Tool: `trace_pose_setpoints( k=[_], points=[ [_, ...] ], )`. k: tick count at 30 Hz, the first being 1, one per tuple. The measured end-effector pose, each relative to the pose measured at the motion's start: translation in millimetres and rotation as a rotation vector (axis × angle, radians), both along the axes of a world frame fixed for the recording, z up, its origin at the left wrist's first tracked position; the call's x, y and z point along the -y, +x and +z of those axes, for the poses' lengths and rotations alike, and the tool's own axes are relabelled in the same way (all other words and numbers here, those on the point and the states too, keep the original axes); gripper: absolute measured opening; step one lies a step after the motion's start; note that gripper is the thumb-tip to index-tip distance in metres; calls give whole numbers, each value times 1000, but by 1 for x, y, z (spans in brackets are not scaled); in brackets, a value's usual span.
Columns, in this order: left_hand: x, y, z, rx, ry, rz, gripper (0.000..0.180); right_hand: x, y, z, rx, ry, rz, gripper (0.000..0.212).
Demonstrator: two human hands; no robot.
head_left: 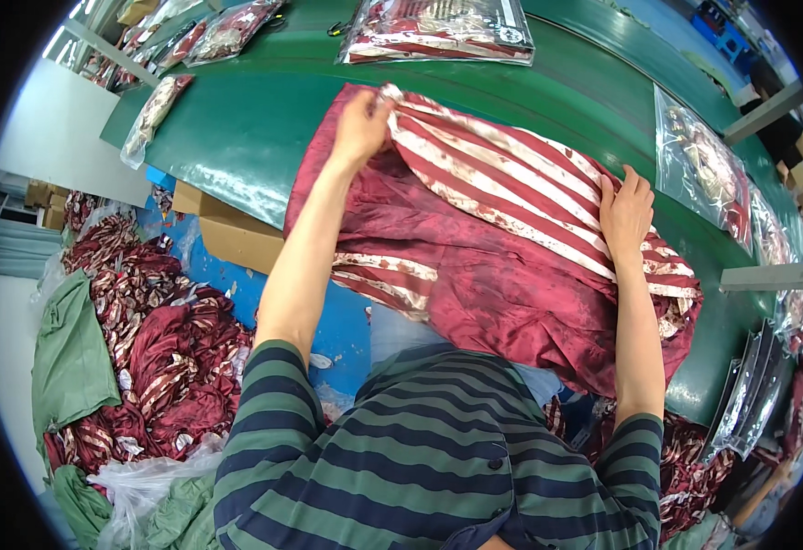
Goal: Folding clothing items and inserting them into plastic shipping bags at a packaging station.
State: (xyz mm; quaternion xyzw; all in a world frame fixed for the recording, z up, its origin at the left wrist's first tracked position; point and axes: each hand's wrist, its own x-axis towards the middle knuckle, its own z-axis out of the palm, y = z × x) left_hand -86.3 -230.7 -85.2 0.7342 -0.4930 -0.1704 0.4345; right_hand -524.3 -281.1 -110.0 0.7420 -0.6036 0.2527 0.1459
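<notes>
A dark red garment [502, 293] with cream-and-red stripes and brownish stains lies spread on the green table, its near side hanging over the edge towards me. My left hand [362, 128] pinches the far left corner of the cloth, by the end of the striped part. Over at the right, my right hand [627, 213] rests on the striped part with its fingers stretched out near the far edge of the fabric. The garment's underside is hidden.
Clear-bagged folded garments lie on the green table [227, 128]: a packet [438, 32] at the far middle, another [709, 165] at right, a small one [154, 119] at left. A heap of red striped clothes [172, 367] fills the lower left, near a cardboard box [236, 234].
</notes>
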Motion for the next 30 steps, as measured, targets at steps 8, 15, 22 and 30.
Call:
trace_pose_setpoints(
  k=[8, 15, 22, 30],
  points=[
    [19, 39, -7, 357, 197, -232, 50, 2, -15, 4, 14, 97, -18, 52],
    [24, 142, 45, -339, 489, 35, 67, -12, -71, 28, -125, 365, -61, 62],
    [49, 134, 27, -543, 692, -179, 43, -25, -61, 27, -64, 507, -49, 57],
    [80, 115, 16, -639, 410, -177, 25, 63, -95, 49, -165, 446, 58, 58]
  ],
)
